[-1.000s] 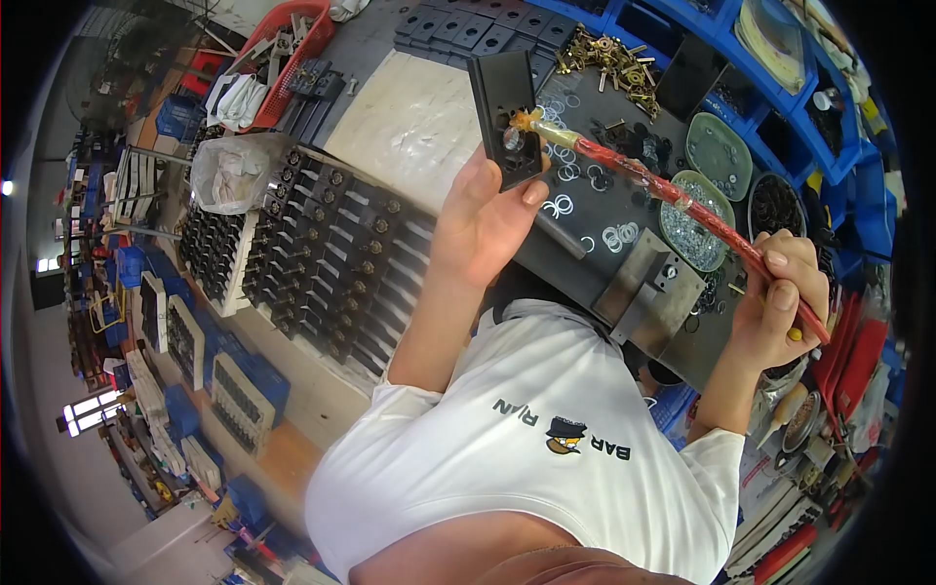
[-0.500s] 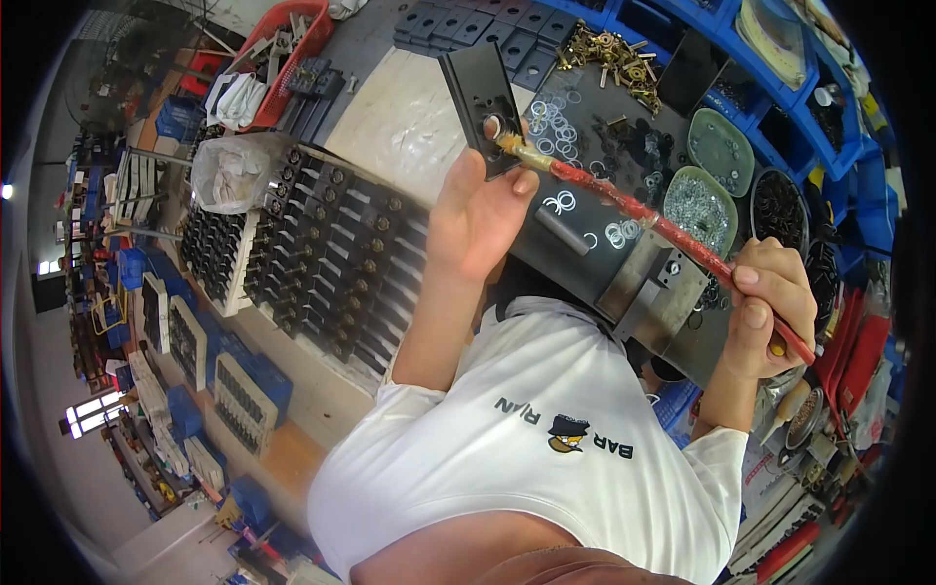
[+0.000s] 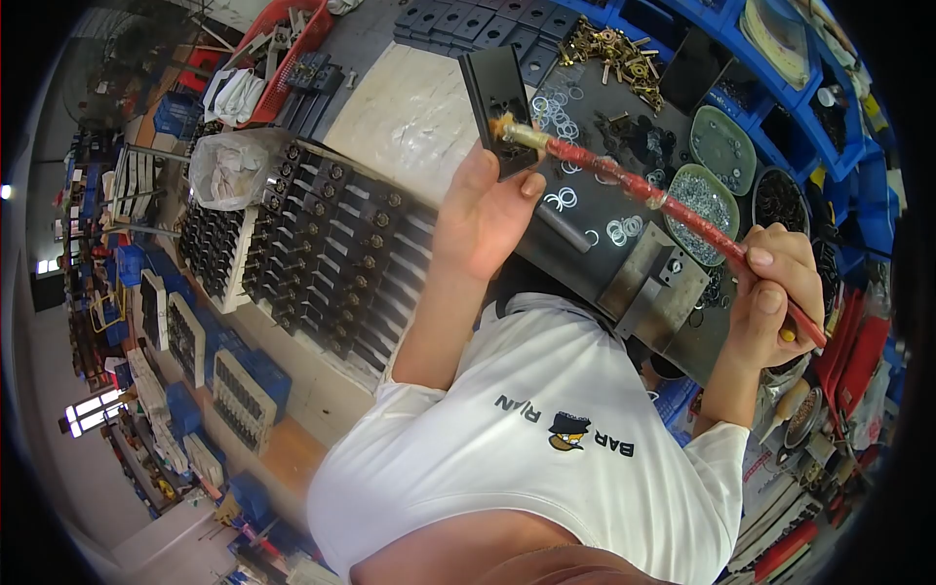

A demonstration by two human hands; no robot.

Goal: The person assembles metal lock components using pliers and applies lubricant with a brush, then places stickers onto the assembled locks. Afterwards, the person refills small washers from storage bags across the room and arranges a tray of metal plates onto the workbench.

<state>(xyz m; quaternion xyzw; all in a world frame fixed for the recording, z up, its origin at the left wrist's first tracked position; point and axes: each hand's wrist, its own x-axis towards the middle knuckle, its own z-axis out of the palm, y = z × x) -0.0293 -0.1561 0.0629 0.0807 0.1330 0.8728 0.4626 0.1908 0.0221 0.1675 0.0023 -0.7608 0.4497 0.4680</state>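
Note:
My left hand (image 3: 485,210) grips the lower end of a black metal part (image 3: 494,93), a channel-like piece with raised sides, and holds it tilted up above the bench. My right hand (image 3: 777,292) is closed round the rear of a long red-handled brush (image 3: 643,187). The brush's yellowish bristle tip touches the inside of the black part. Below the brush lie silvery rings (image 3: 624,230) and a dark cylindrical bar (image 3: 563,226). A metal block fixture (image 3: 651,291) sits near the bench edge, between my two forearms.
Racks of black assembled parts (image 3: 331,244) stand at left, beside a plastic bag (image 3: 229,171) and a red basket (image 3: 297,58). Brass bolts (image 3: 614,58), green trays (image 3: 721,146) and blue bins (image 3: 829,146) lie beyond and right. Flat black plates (image 3: 468,24) sit at the back.
The black part moved left and then slightly back right. The brush tip shifted with it and has changed position on its inner face. My right hand moved slightly, still holding the brush.

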